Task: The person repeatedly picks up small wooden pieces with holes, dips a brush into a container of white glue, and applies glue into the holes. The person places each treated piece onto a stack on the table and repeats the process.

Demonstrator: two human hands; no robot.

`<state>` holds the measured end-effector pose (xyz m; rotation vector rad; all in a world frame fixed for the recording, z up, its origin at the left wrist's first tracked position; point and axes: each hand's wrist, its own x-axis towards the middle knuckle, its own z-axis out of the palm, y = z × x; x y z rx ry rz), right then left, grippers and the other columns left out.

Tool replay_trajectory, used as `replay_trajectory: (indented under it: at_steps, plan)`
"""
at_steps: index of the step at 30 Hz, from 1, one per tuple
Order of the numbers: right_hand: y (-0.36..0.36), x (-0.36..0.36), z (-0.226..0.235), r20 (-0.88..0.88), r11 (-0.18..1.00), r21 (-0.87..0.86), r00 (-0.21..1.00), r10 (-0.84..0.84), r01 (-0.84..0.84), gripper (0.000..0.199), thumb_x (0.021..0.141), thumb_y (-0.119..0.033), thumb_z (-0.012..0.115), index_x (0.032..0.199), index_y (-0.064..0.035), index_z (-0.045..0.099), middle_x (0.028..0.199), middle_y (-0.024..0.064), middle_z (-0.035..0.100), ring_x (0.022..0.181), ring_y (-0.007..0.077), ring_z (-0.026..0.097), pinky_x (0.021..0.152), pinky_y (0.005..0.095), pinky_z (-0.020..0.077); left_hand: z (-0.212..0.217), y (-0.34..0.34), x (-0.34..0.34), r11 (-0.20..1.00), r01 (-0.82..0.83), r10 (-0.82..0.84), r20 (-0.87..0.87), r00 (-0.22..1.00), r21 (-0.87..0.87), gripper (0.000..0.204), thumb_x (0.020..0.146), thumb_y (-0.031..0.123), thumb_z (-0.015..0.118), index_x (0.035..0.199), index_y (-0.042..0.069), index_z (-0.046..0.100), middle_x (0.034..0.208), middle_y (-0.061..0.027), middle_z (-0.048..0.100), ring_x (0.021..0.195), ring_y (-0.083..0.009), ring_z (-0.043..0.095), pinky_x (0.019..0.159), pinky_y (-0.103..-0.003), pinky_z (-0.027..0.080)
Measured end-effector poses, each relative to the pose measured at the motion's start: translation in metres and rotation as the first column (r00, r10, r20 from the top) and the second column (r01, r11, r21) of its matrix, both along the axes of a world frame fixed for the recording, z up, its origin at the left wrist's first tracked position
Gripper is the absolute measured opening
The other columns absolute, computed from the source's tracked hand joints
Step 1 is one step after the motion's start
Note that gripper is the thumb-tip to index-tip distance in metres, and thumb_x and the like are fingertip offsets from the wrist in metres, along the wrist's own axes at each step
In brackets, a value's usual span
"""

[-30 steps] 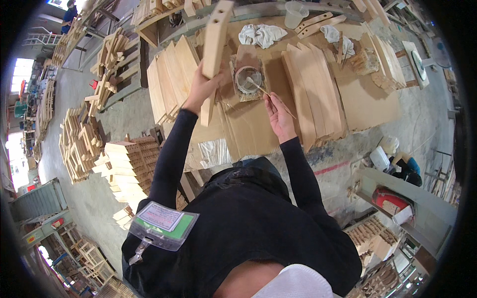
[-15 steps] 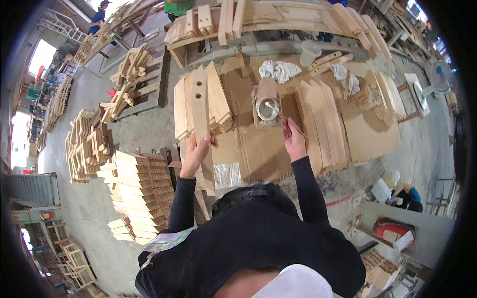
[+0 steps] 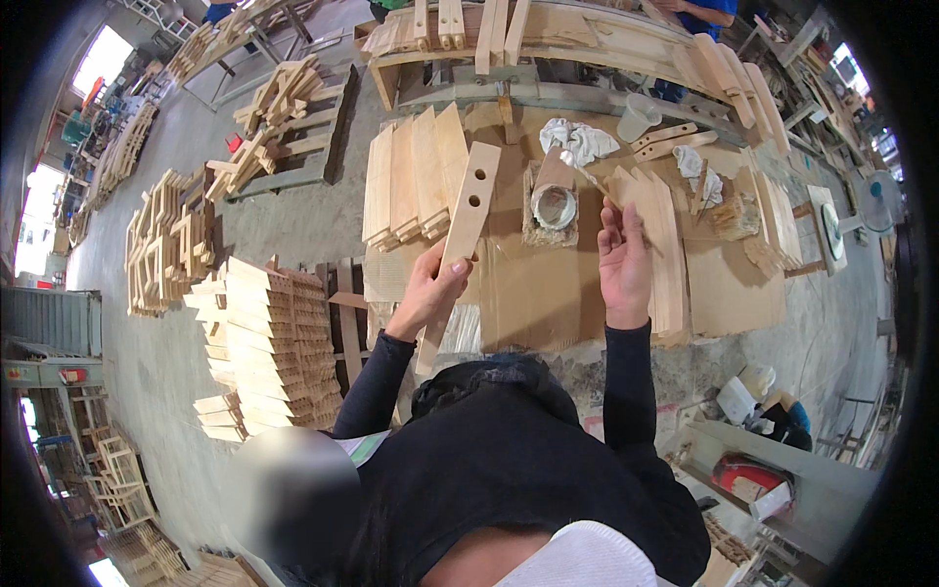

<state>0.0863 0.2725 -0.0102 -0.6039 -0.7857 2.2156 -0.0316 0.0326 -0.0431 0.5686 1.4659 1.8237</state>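
Note:
My left hand (image 3: 436, 286) is closed round the lower half of a pale wooden slat (image 3: 467, 227), which has two round holes near its far end and tilts to the right. My right hand (image 3: 626, 256), palm turned up, pinches a thin stick (image 3: 593, 180) with a white, coated tip. That tip is raised above an open round pot (image 3: 556, 208) with whitish residue inside. The pot lies between my hands on a wooden block. Left of the slat sits a stack of pale boards (image 3: 416, 176); another row of boards (image 3: 653, 230) lies beside my right hand.
Cardboard (image 3: 533, 303) covers the work surface. Beyond the pot are a white rag (image 3: 579, 142), a translucent cup (image 3: 639, 115) and drilled wooden pieces (image 3: 665, 143). A tall wood stack (image 3: 279, 342) stands at left. Other people are partly visible across the far bench (image 3: 587, 49).
The stick has come up out of the pot as my right hand moved right. My left hand has carried the slat rightward and tilted it, away from the left board stack.

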Motion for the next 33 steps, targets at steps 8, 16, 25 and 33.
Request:
replay_trajectory:
  at_steps: [8, 16, 25, 33]
  plan:
    - [-0.034, -0.022, 0.041, 0.036, 0.876, 0.480, 0.999, 0.033, -0.047, 0.016, 0.090, -0.019, 0.060, 0.084, -0.0068, 0.053, 0.085, 0.0109, 0.068, 0.071, 0.0156, 0.067, 0.061, 0.0226, 0.0499, 0.003, -0.003, 0.011, 1.000, 0.006, -0.004, -0.119, 0.993, 0.016, 0.051, 0.082, 0.047, 0.061, 0.103, 0.001, 0.053, 0.074, 0.0034, 0.044, 0.061, -0.0049, 0.040, 0.052, -0.020, 0.033]
    - [-0.033, -0.031, 0.039, -0.028, 0.856, 0.516, 0.998, 0.053, -0.031, 0.013, 0.091, -0.015, 0.059, 0.094, -0.0044, 0.053, 0.093, 0.0131, 0.067, 0.080, 0.0168, 0.067, 0.065, 0.0230, 0.0514, 0.003, -0.005, 0.023, 0.998, -0.057, 0.057, -0.128, 0.990, 0.006, 0.053, 0.079, 0.048, 0.064, 0.103, 0.002, 0.055, 0.076, 0.0023, 0.047, 0.061, -0.0056, 0.043, 0.052, -0.020, 0.034]
    - [-0.042, -0.017, 0.037, 0.013, 0.799, 0.587, 0.988, 0.151, -0.130, 0.009, 0.093, -0.014, 0.056, 0.094, -0.0063, 0.051, 0.105, 0.0157, 0.063, 0.084, 0.0163, 0.064, 0.073, 0.0249, 0.0499, 0.002, -0.003, 0.025, 0.998, -0.063, 0.065, -0.092, 0.994, 0.023, 0.053, 0.078, 0.047, 0.065, 0.103, 0.001, 0.055, 0.077, 0.0016, 0.049, 0.064, -0.0059, 0.044, 0.054, -0.020, 0.035]
    - [-0.055, 0.000, 0.038, 0.042, 0.798, 0.590, 0.992, 0.119, -0.121, 0.012, 0.092, -0.011, 0.056, 0.089, -0.0052, 0.045, 0.093, 0.0154, 0.066, 0.077, 0.0186, 0.066, 0.068, 0.0265, 0.0524, 0.006, -0.001, 0.026, 0.998, -0.064, 0.064, -0.099, 0.993, 0.010, 0.051, 0.078, 0.045, 0.065, 0.103, 0.002, 0.056, 0.081, 0.0016, 0.050, 0.067, -0.0059, 0.045, 0.057, -0.020, 0.036]
